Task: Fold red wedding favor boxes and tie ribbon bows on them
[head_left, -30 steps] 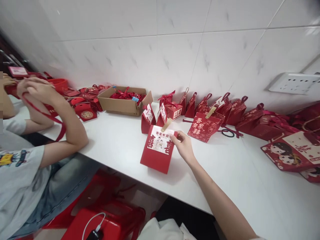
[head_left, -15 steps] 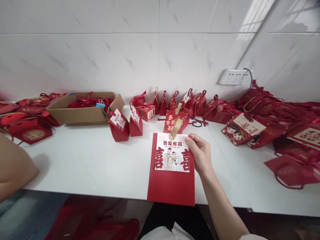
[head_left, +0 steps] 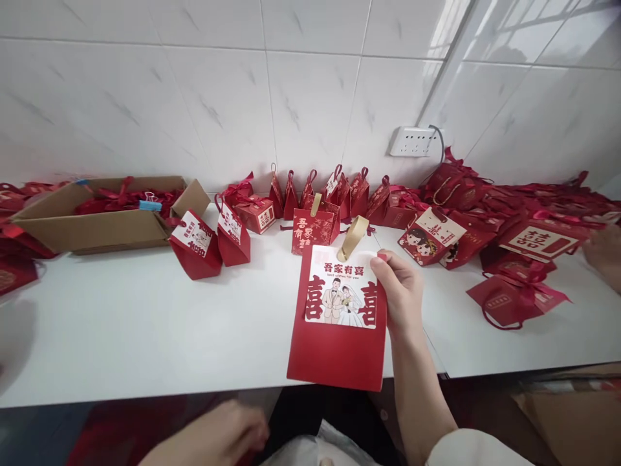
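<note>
The left hand (head_left: 233, 427) is closest, low down in front of the desk (head_left: 121, 336). It is blurry, so I cannot tell how its fingers stand. The right hand (head_left: 402, 285) pinches the top right corner of a red box (head_left: 334, 356) between thumb and fingers. The red box is up over the desk's near edge, with a gold loop (head_left: 354, 237) on top and a bride and groom on its white label (head_left: 341, 310). Farther back on the left sit two small red boxes (head_left: 204, 259). Behind the held one is a flowery red box (head_left: 323, 223). A brown cardboard box (head_left: 97, 233) holds red ribbons (head_left: 114, 200) and a blue clip (head_left: 150, 206). Looped little boxes (head_left: 359, 197) line up by the white wall (head_left: 310, 110).
</note>
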Motion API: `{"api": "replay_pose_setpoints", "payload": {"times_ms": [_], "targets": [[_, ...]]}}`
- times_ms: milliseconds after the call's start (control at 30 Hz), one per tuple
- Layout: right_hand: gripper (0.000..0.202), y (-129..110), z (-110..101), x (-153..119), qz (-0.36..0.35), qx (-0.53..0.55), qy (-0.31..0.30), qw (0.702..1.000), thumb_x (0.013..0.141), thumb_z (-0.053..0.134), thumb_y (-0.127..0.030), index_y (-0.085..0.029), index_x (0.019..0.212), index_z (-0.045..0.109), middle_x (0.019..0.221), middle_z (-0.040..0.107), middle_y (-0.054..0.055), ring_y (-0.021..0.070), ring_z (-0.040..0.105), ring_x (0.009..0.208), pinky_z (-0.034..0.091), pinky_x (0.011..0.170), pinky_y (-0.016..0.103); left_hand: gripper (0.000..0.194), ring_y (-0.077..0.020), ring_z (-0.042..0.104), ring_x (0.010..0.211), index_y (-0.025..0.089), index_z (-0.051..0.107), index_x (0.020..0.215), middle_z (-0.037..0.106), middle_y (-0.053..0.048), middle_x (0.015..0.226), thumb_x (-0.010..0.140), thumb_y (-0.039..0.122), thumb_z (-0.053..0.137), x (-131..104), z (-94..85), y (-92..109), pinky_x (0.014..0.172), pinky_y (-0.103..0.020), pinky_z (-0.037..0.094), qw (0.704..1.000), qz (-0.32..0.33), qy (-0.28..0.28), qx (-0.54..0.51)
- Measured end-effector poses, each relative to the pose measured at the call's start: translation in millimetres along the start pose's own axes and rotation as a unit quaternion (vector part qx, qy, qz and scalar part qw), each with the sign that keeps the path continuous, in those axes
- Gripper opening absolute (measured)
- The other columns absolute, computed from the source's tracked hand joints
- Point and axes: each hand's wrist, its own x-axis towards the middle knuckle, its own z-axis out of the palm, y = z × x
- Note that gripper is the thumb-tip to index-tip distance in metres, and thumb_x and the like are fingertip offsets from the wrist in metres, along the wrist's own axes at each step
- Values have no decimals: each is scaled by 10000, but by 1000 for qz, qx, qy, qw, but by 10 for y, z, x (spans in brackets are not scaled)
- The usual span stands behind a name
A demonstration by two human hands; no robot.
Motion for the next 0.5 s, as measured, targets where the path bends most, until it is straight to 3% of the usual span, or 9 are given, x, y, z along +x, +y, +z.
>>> {"api": "replay_pose_setpoints", "payload": {"times_ms": [67, 100, 133, 200, 233, 300, 367, 500], "targets": [[295, -36, 40, 49, -33, -9, -19, 999, 786, 624, -389, -187, 615, 494, 599, 415, -40, 79, 373, 504, 311, 454, 204, 261, -158, 653, 703, 218, 671, 885, 694, -30, 779, 920, 368, 460, 86, -184, 82, 660, -276, 535, 1000, 18, 0, 2], [285, -66, 70, 84, -52, -18, -33, 998, 789, 616, -384, -187, 617, 502, 607, 429, -36, 83, 381, 514, 317, 461, 208, 283, -161, 652, 669, 219, 684, 835, 696, -34, 723, 917, 370, 459, 163, -299, 157, 650, -275, 531, 998, 46, 38, 13], [273, -106, 105, 123, -73, -29, -49, 996, 792, 608, -378, -189, 620, 511, 617, 443, -30, 87, 390, 524, 321, 466, 212, 272, -173, 658, 697, 222, 695, 828, 705, -43, 739, 903, 373, 481, 259, -416, 250, 675, -281, 531, 991, 84, 100, 28], [250, -220, 176, 202, -121, -55, -82, 988, 802, 595, -361, -195, 628, 528, 638, 467, -21, 96, 408, 543, 331, 469, 219, 207, -209, 650, 885, 239, 701, 932, 708, -62, 939, 840, 382, 583, 486, -618, 464, 785, -299, 519, 950, 168, 257, 60], [237, -289, 207, 236, -151, -67, -94, 982, 809, 591, -349, -199, 633, 537, 649, 474, -17, 100, 417, 553, 335, 469, 223, 278, -228, 627, 991, 250, 675, 1044, 686, -65, 1064, 821, 399, 605, 602, -687, 569, 843, -313, 508, 936, 196, 286, 53], [208, -434, 252, 292, -220, -88, -101, 966, 824, 588, -322, -211, 651, 556, 663, 474, -12, 107, 430, 571, 346, 472, 228, 389, -251, 593, 1087, 244, 636, 1139, 652, -72, 1169, 801, 435, 621, 807, -741, 744, 865, -320, 504, 931, 220, 287, 43], [181, -554, 272, 336, -275, -103, -84, 952, 838, 584, -298, -221, 675, 571, 668, 470, -8, 112, 434, 586, 350, 475, 231, 458, -270, 612, 1062, 206, 634, 1150, 669, -93, 1140, 802, 501, 589, 957, -699, 855, 826, -329, 525, 939, 239, 248, 10], [207, -621, 271, 439, -281, -88, -30, 955, 846, 584, -319, -217, 668, 556, 652, 457, -3, 113, 406, 560, 322, 454, 238, 481, -282, 636, 1022, 196, 599, 1188, 672, -93, 1145, 802, 483, 598, 1144, -506, 964, 798, -345, 545, 955, 226, 174, -74]]}}
